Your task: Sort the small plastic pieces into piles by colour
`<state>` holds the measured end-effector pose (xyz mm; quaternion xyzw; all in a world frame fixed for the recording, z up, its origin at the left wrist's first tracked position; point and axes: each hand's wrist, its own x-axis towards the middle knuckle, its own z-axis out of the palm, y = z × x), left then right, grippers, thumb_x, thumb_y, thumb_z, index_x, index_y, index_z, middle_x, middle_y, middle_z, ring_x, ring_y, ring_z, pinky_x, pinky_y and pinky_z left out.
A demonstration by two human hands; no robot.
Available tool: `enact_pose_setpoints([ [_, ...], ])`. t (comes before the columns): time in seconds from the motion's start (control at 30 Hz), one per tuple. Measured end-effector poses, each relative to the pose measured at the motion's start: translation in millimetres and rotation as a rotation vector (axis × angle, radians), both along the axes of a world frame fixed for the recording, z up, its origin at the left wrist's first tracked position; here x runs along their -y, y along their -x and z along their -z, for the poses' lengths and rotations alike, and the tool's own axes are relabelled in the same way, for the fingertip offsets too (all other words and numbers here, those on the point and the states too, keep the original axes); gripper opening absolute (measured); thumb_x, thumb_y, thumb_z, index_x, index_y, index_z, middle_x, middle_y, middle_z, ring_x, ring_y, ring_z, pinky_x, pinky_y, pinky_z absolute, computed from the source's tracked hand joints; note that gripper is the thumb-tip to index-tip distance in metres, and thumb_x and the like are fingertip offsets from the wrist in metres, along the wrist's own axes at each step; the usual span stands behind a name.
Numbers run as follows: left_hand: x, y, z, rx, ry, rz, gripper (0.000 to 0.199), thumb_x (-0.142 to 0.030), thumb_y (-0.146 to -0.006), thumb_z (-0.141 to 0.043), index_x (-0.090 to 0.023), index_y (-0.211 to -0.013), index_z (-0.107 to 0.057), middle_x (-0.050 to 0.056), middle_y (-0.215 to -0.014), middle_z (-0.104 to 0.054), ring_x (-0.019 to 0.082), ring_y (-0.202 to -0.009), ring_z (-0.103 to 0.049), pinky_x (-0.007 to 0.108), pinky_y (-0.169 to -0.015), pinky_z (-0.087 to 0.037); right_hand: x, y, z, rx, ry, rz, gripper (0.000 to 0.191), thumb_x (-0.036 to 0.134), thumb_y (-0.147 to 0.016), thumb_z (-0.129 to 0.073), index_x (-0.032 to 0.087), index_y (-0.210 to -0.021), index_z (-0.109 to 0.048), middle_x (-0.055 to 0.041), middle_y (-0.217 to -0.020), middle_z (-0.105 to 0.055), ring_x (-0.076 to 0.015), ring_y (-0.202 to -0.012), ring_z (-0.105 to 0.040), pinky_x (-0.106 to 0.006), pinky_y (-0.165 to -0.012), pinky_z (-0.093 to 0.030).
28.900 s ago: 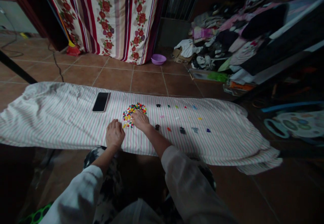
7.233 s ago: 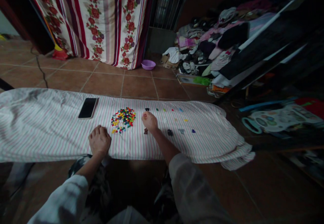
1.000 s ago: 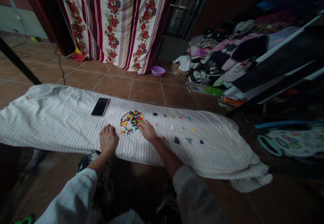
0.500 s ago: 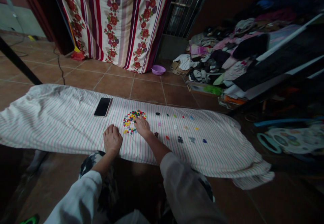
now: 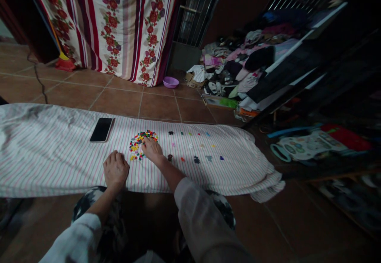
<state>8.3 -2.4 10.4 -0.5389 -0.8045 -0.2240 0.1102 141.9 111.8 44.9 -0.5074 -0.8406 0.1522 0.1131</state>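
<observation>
A pile of small multicoloured pieces (image 5: 137, 139) lies on the striped cloth (image 5: 68, 156). My right hand (image 5: 151, 148) is over the pile's right side, its fingers pinched together at the pieces; whatever is between the fingertips is too small to make out. My left hand (image 5: 115, 169) rests flat on the cloth, left of and nearer than the pile, with nothing in it. Right of the pile, small pieces sit in spaced groups in three rows, among them a black group (image 5: 171, 133), a pink one (image 5: 173, 144), a dark grey one (image 5: 197, 159) and a dark blue one (image 5: 222, 158).
A phone (image 5: 101, 129) lies on the cloth left of the pile. Beyond the cloth are a purple basin (image 5: 170, 82), a floral curtain (image 5: 127, 29), a red broom (image 5: 64, 63) and heaped clothes (image 5: 232, 62). A patterned object with blue edges (image 5: 309, 144) stands at right.
The view has turned to the right, so everything on the cloth appears further left. My right hand is still at the pile, and my left hand still rests on the cloth.
</observation>
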Motion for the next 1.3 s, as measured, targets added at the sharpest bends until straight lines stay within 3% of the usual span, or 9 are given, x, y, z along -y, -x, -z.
enact_pose_setpoints([
  [0.2, 0.2, -0.5, -2.0, 0.004, 0.022, -0.013, 0.023, -0.021, -0.089, -0.042, -0.011, -0.101, -0.058, 0.017, -0.120, -0.062, 0.029, -0.113, -0.055, 0.042, -0.092, -0.041, -14.1, -22.5, 7.8, -0.177, -0.053, 0.057, 0.018, 0.017, -0.087, -0.051, 0.023, -0.103, -0.058, -0.0035, -0.105, -0.063, -0.0162, -0.098, -0.058, -0.027, -0.085, -0.045],
  [0.43, 0.1, -0.9, -1.1, -0.010, 0.024, -0.017, 0.024, -0.023, -0.091, -0.039, -0.012, -0.100, -0.058, 0.016, -0.116, -0.063, 0.029, -0.110, -0.056, 0.042, -0.090, -0.042, -37.6, -72.9, 20.2, -0.335, -0.141, 0.210, 0.021, 0.009, -0.080, -0.052, 0.022, -0.095, -0.062, -0.0014, -0.091, -0.060, -0.0151, -0.086, -0.057, -0.026, -0.083, -0.044],
  [0.7, -1.2, 1.5, 3.1, -0.001, 0.041, -0.002, 0.022, -0.023, -0.088, -0.042, -0.013, -0.102, -0.057, 0.016, -0.120, -0.061, 0.030, -0.113, -0.054, 0.043, -0.091, -0.041, -71.7, -136.3, 29.1, -0.349, -0.173, 0.508, 0.021, 0.008, -0.079, -0.052, 0.019, -0.087, -0.067, -0.0037, -0.086, -0.063, -0.0152, -0.082, -0.058, -0.025, -0.080, -0.045],
  [0.83, -1.4, 0.3, 1.2, 0.002, 0.053, -0.010, 0.023, -0.024, -0.089, -0.041, -0.013, -0.102, -0.057, 0.016, -0.121, -0.061, 0.030, -0.113, -0.054, 0.043, -0.091, -0.041, -86.5, -157.3, 27.3, -0.292, -0.152, 0.590, 0.024, 0.005, -0.078, -0.052, 0.016, -0.090, -0.069, -0.0055, -0.084, -0.065, -0.0157, -0.082, -0.060, -0.024, -0.081, -0.045],
  [1.07, -1.5, -1.6, -1.5, 0.009, 0.064, -0.015, 0.022, -0.023, -0.087, -0.043, -0.014, -0.101, -0.057, 0.016, -0.122, -0.060, 0.030, -0.113, -0.054, 0.044, -0.092, -0.041, -101.3, -171.1, 25.9, -0.090, -0.038, 0.659, 0.029, 0.007, -0.080, -0.054, 0.010, -0.105, -0.070, -0.0140, -0.098, -0.069, -0.0191, -0.091, -0.064, -0.023, -0.080, -0.045],
  [1.3, -2.5, -0.9, 1.1, 0.014, 0.043, -0.006, 0.023, -0.022, -0.087, -0.043, -0.015, -0.102, -0.057, 0.016, -0.121, -0.060, 0.030, -0.113, -0.053, 0.045, -0.093, -0.041, -109.1, -166.9, 34.7, -0.090, -0.070, 0.584, 0.032, 0.005, -0.075, -0.053, 0.015, -0.099, -0.072, -0.0116, -0.090, -0.070, -0.0217, -0.092, -0.064, -0.026, -0.081, -0.046],
])
